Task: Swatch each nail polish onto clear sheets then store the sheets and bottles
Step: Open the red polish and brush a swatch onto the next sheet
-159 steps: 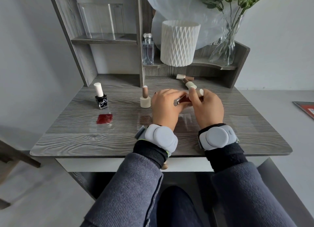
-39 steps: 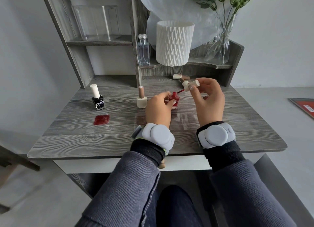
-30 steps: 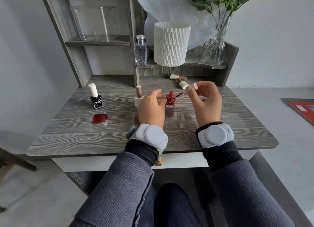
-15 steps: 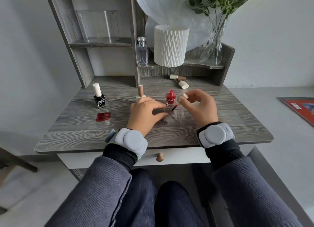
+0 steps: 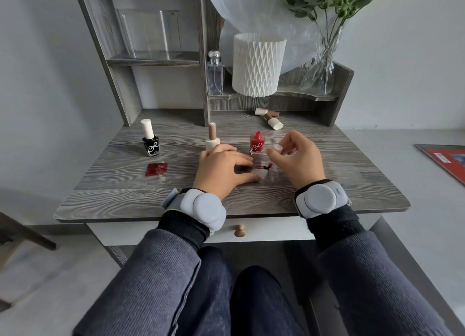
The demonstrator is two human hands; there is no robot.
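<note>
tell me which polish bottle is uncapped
The red bottle by the right hand: bare neck; the black bottle and upright beige bottle are capped.

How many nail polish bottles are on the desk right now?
5. Black bottle at left; beige bottle just beyond the left hand; open red bottle mid-desk, its brush cap in the right hand; two lying at the back, rear bottle and nearer bottle. No others visible.

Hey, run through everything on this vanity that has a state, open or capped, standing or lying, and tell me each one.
red polish bottle: upright, cap off.
brush cap: pinched by right hand, brush tip on clear sheet.
left hand: fingers straight, flat by that sheet.
black polish bottle: upright, capped.
beige bottle: upright, capped.
two rear bottles: lying on their sides.
left sheet: painted red.
drawer: shut.
</note>
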